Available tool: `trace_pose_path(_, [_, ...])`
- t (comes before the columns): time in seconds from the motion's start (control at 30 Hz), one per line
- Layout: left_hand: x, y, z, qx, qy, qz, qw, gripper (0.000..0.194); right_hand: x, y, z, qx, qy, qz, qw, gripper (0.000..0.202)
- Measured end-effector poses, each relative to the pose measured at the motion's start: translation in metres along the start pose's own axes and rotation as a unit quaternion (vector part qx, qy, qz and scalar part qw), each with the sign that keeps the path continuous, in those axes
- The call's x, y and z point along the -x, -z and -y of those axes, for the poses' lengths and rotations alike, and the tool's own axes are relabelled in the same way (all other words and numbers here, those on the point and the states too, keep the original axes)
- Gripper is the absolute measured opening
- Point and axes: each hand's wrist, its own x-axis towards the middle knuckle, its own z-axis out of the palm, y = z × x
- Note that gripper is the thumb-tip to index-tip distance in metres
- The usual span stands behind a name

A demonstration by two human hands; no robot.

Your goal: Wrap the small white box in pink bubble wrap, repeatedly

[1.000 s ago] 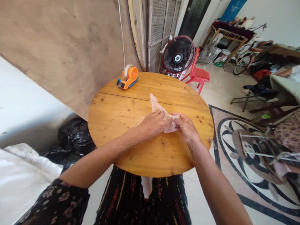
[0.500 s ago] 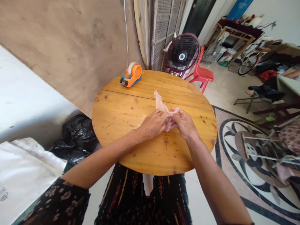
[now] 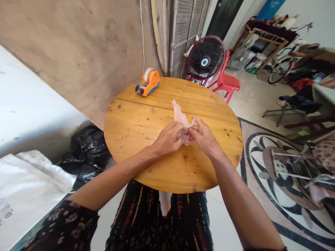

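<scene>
A thin, pale pink, see-through plastic bag or sheet [image 3: 180,115] is bunched between my two hands above the middle of the round wooden table [image 3: 131,139]. Its loose end points away from me, toward the far side. My left hand [image 3: 171,137] is closed on the crumpled part, its fingers curled over the plastic. From the other side my right hand [image 3: 202,136] pinches the plastic between thumb and fingers, and a small twist sticks up by the fingertips. Whether anything lies inside the crumpled plastic, I cannot tell.
An orange tape dispenser [image 3: 150,83] stands at the table's far left edge. Beyond the table are a fan [image 3: 205,57] and a red plastic chair [image 3: 227,82]. Black garbage bags [image 3: 87,150] and a white sack [image 3: 31,188] lie to the left.
My right fingers have shifted slightly on the plastic, and the twist by them looks shorter. More crumpled plastic shows under my left hand. The whole view has moved a little.
</scene>
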Motion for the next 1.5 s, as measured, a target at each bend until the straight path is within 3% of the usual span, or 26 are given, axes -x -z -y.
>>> trace_pose_path(0.2, [0.003, -0.002, -0.007, -0.013, 0.0, -0.008, 1.0, 0.011, 0.001, 0.001, 0.004, 0.011, 0.013, 0.008, 1.0, 0.071])
trace_pose_path(0.3, [0.003, -0.009, -0.009, -0.072, 0.027, -0.026, 0.997, 0.024, 0.0, 0.003, 0.006, 0.018, 0.026, 0.023, 0.999, 0.068])
trace_pose_path(0.4, [0.002, -0.014, -0.009, -0.098, 0.04, -0.053, 0.993, 0.022, -0.003, 0.007, 0.007, 0.032, 0.032, 0.046, 0.998, 0.066])
trace_pose_path(0.53, [0.004, -0.015, -0.004, -0.095, 0.022, -0.056, 0.994, 0.011, -0.013, 0.016, 0.009, 0.092, 0.069, 0.02, 0.993, 0.064])
trace_pose_path(0.63, [0.005, -0.017, 0.001, -0.092, 0.014, -0.05, 0.994, 0.009, -0.02, 0.023, 0.012, 0.184, 0.116, -0.017, 0.976, 0.051])
trace_pose_path(0.77, [0.006, -0.019, 0.004, -0.096, -0.002, -0.067, 0.993, 0.008, -0.024, 0.026, 0.017, 0.33, 0.197, -0.068, 0.921, 0.031])
trace_pose_path(0.83, [0.005, -0.019, 0.004, -0.095, -0.008, -0.071, 0.993, 0.008, -0.026, 0.024, 0.02, 0.346, 0.233, -0.068, 0.906, 0.019])
trace_pose_path(0.93, [0.005, -0.017, 0.002, -0.085, -0.006, -0.064, 0.994, 0.009, -0.032, 0.023, 0.021, 0.317, 0.258, -0.06, 0.91, 0.006])
trace_pose_path(1.13, [0.004, -0.016, 0.002, -0.081, -0.007, -0.058, 0.995, 0.008, -0.057, 0.037, 0.007, 0.199, 0.142, -0.153, 0.957, 0.013])
trace_pose_path(1.2, [0.004, -0.016, 0.002, -0.08, -0.01, -0.057, 0.995, 0.008, -0.062, 0.042, 0.003, 0.156, 0.13, -0.135, 0.97, 0.009])
trace_pose_path(1.27, [0.003, -0.016, 0.002, -0.083, -0.013, -0.06, 0.995, 0.008, -0.064, 0.045, 0.003, 0.157, 0.129, -0.087, 0.975, 0.02])
trace_pose_path(1.4, [0.0, -0.015, 0.003, -0.098, -0.02, -0.051, 0.994, 0.008, -0.061, 0.045, 0.017, 0.271, 0.144, 0.0, 0.952, 0.053])
trace_pose_path(1.5, [-0.001, -0.015, 0.004, -0.097, -0.027, -0.042, 0.994, 0.008, -0.059, 0.039, 0.033, 0.343, 0.217, 0.014, 0.914, 0.056])
